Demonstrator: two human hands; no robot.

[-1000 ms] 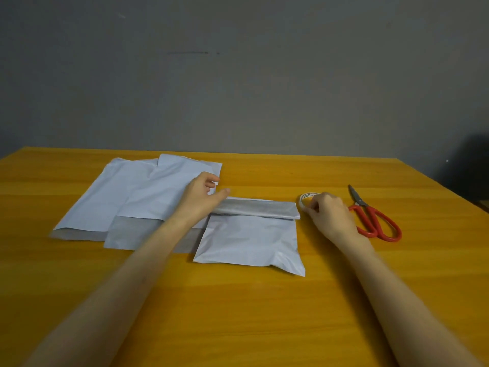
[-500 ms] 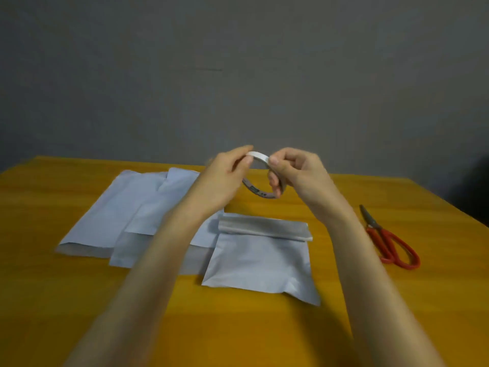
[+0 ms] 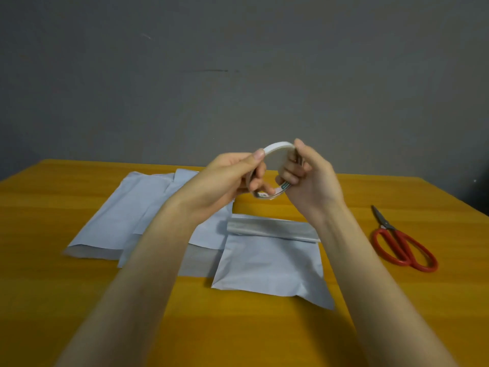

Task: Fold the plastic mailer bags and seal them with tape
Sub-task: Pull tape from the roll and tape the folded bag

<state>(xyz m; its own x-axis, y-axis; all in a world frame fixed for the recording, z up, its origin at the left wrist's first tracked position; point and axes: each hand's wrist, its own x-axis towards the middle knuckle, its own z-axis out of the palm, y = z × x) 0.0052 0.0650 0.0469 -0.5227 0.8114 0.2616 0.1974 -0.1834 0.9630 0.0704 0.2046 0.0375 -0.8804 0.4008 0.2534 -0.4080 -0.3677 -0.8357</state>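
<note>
Fingers (image 3: 288, 178) of left hand (image 3: 227, 178) and right hand (image 3: 312, 178) are gripping the tape roll (image 3: 277, 148) mid-air, probably hunting its end. Folded mailer (image 3: 270, 266) is lying on the desk (image 3: 397, 327) just below, flap running left-right.

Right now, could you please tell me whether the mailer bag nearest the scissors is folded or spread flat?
Folded: the mailer bag has its top turned over as a grey band along its far edge.

mailer bags (image 3: 270, 263) 3 | tape roll (image 3: 277, 147) 1 | scissors (image 3: 387, 225) 1
</note>
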